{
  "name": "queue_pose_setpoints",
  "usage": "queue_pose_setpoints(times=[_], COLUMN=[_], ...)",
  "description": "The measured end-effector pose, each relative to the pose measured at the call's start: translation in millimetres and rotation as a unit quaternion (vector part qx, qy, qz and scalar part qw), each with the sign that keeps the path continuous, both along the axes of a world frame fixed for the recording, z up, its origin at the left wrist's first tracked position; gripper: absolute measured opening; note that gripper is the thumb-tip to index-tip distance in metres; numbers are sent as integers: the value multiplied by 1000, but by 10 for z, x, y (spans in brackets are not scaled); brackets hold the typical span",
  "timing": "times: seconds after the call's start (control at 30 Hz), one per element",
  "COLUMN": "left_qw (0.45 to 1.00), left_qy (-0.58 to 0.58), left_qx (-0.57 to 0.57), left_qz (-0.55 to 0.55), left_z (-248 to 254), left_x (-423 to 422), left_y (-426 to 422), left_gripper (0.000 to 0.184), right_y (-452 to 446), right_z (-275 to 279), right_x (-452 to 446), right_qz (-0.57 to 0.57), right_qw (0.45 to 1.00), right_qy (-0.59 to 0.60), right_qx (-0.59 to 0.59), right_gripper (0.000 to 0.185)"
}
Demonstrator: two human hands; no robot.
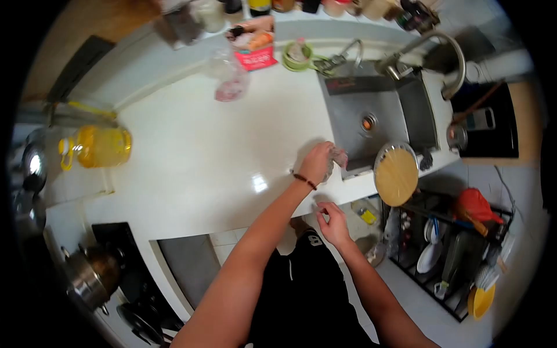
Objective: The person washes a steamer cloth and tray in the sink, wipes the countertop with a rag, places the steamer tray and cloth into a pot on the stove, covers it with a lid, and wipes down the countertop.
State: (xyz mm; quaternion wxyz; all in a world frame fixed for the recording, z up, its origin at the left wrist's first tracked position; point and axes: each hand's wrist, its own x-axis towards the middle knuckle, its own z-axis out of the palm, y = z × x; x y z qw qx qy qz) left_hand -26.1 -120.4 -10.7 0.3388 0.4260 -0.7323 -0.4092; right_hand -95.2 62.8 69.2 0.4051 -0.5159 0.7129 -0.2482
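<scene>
My left hand [318, 162], with a dark beaded bracelet at the wrist, is closed around a crumpled grey-and-pink rag [339, 158]. It presses the rag on the white counter [209, 145], right beside the left edge of the steel sink [380, 124]. In front of the counter's near edge hangs my right hand [333, 226], its thumb and fingers loosely curved and apart, with nothing visible in them. A round tan board or lid [397, 178] leans at the sink's front right corner.
An oil jug [98, 147] stands left. A red pouch [253, 49], a clear plastic bag [232, 84] and a green strainer [297, 57] lie at the back. The faucet [400, 68] arches over the sink. A steel pot [90, 275] and a dish rack [426, 278] flank me.
</scene>
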Motion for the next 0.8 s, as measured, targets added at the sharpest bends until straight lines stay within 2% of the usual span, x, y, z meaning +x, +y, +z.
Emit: queue_pose_setpoints(times=[0.03, 0.1, 0.13, 0.23, 0.27, 0.3, 0.37, 0.43, 0.47, 0.53, 0.57, 0.63, 0.67, 0.8], left_qw=[1000, 991, 967, 912, 963, 947, 927, 900, 900, 867, 871, 827, 829, 845], left_qy=[-6, 71, 184, 303, 119, -80, -136, -277, -279, -399, -397, -480, -474, -466], left_qx=[-10, -37, 123, 196, 61, -68, -49, -75, -68, 18, 21, 1, 9, -17], left_qz=[14, 107, 129, 195, 234, 303, 346, 329, 327, 297, 289, 292, 297, 261], left_z=[81, 231, 529, 940, 864, 786, 543, 494, 327, -74, -226, -318, -334, -311], left_x=[269, 1091, 1504, 2780, 3282, 3783, 4634, 5203, 5467, 5824, 5895, 5802, 5722, 5196], left_y=[0, 32, 57, 212, 280, 345, 387, 354, 402, 341, 290, 227, 164, -97], left_gripper=[29, 30, 32, 43, 41, 40, 40, 48, 48, 58, 58, 62, 64, 68], right_y=[-28, -96, -114, -361, -431, -534, -747, -915, -978, -1162, -1233, -1307, -1265, -1284], right_z=[33, 57, -26, -7, -25, -54, -103, -122, -151, -206, -212, -177, -316, -348], right_x=[39, 130, 177, 563, 735, 922, 1307, 1693, 1851, 2106, 2178, 2293, 2282, 2305], right_qz=[14, 39, 65, 114, 125, 155, 181, 230, 231, 227, 222, 246, 250, 241], right_qw=[1000, 999, 998, 993, 992, 986, 980, 960, 961, 933, 934, 903, 899, 896], right_qy=[-6, -12, -18, -12, -18, -10, -2, 99, 98, 274, 277, 343, 357, 370], right_qx=[-10, 33, -4, -27, -26, -53, -78, -121, -115, -46, -39, 82, 49, 43], right_gripper=[29, 29, 30, 31, 31, 36, 40, 59, 59, 92, 92, 109, 120, 123])
